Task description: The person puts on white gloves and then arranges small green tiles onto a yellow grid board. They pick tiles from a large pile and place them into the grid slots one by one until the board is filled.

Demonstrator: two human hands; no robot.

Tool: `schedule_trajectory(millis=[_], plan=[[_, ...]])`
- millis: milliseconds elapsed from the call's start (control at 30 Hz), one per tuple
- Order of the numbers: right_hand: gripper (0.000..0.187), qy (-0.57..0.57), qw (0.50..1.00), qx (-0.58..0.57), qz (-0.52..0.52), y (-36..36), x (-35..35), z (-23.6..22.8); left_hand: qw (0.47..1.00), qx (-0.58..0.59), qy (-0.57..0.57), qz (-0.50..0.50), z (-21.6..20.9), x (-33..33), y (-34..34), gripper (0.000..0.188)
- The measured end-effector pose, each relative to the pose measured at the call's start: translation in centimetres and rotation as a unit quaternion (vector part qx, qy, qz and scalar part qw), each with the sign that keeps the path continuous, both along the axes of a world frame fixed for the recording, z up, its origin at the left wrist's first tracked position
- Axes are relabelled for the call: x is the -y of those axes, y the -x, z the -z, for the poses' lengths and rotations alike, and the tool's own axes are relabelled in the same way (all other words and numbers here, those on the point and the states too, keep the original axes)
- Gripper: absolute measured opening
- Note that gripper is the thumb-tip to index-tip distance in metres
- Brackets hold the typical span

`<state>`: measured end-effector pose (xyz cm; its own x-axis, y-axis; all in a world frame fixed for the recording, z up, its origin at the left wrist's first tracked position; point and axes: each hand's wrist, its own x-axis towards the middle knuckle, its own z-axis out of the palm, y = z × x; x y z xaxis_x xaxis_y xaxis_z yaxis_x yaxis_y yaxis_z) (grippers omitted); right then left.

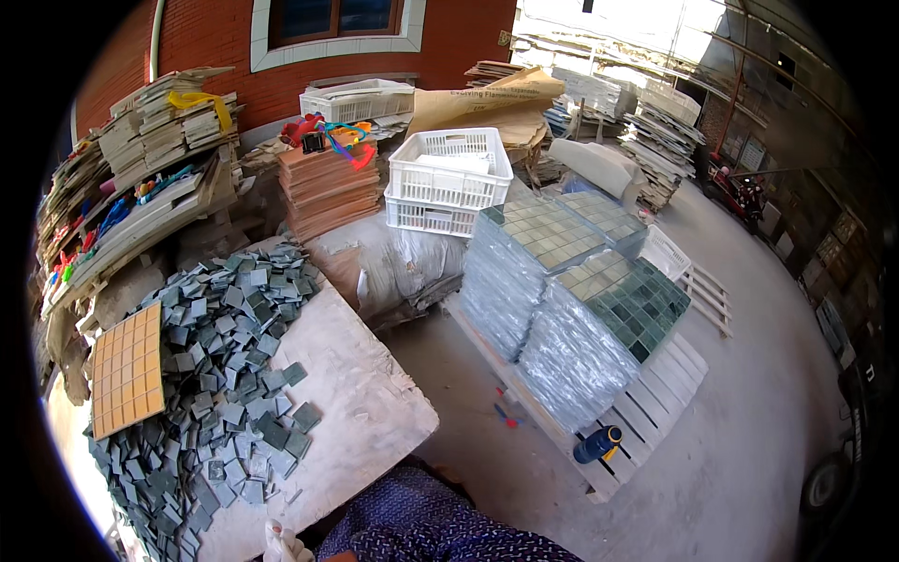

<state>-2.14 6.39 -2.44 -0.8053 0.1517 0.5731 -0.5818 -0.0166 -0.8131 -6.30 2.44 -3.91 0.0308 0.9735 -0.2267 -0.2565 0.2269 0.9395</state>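
Observation:
A white-gloved hand (pixel 284 544), which I take as my left hand, shows at the lower edge, beside the near edge of a dusty pale work table (pixel 361 412). Its visible fingers are bent close together; what they hold, if anything, is hidden. My right hand cannot be made out. Dark patterned cloth of my clothing (pixel 421 520) fills the bottom middle. Nearest the glove, a large heap of loose grey-green square stone tiles (pixel 220 375) spreads over the table's left half. An orange-yellow gridded tile tray (pixel 128 373) leans on the heap's left side.
Right of the table, a wooden pallet (pixel 670 384) carries plastic-wrapped tile stacks (pixel 581 351) and a dark blue bottle (pixel 597 444). White plastic crates (pixel 448 183) stand behind, near reddish stacked sheets (pixel 328 192). Piled slabs (pixel 173 140) rise at far left. A red motorbike (pixel 735 192) stands far right.

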Motion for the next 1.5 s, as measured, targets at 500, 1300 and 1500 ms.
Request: schedule_trajectory(millis=[500, 1300, 1500], plan=[[0.098, -0.098, 0.972, 0.011, -0.213, 2.6, 6.3, -0.4, 0.975, 0.218, -0.009, -0.037, 5.9, -0.4, 1.5, 0.016], [0.042, 0.461, 0.837, 0.291, -0.052, -2.7, -7.0, 6.2, 0.769, 0.155, -0.151, -0.601, -1.2, -17.0, 34.7, 0.029], [0.042, 0.458, 0.837, 0.288, -0.081, -1.8, -6.6, 7.3, 0.778, 0.288, -0.224, -0.511, 3.2, 6.2, 26.8, 0.044]])
